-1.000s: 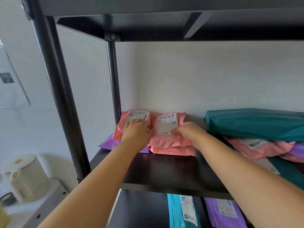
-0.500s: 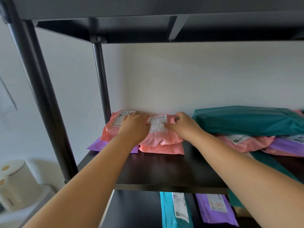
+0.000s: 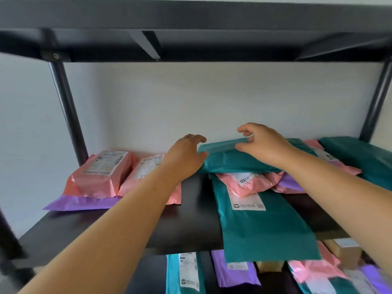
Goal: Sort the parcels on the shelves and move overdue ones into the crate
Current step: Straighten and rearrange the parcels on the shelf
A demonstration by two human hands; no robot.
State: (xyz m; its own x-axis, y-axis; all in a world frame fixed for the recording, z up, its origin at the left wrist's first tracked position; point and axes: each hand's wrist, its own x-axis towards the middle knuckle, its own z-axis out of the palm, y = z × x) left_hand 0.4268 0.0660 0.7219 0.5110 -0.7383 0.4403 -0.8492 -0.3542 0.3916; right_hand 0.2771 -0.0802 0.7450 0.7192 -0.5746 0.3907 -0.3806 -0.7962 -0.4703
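Observation:
A dark teal parcel [image 3: 224, 159] lies on top of a pile on the black shelf [image 3: 127, 225]. My left hand [image 3: 186, 155] is at its left end with curved fingers apart, the thumb touching the edge. My right hand [image 3: 263, 145] hovers over its top with spread fingers, its heel resting on the parcel. Under it lie a pink parcel [image 3: 250, 184] and a long teal parcel [image 3: 261, 225] that overhangs the shelf's front. To the left, two pink parcels [image 3: 99, 175] [image 3: 148, 168] sit side by side on a purple one [image 3: 80, 203]. No crate is in view.
Another teal parcel [image 3: 360, 158] lies at the far right. The upper shelf [image 3: 191, 18] hangs low overhead, with black posts [image 3: 67, 111] [image 3: 375, 102] at the back corners. The lower shelf holds a turquoise parcel [image 3: 186, 272], a purple one [image 3: 233, 272], a pink one [image 3: 314, 270] and a brown box [image 3: 343, 249].
Both hands let go of the pink parcels at the left and moved right to the teal parcel on the pile. The view swung right with them.

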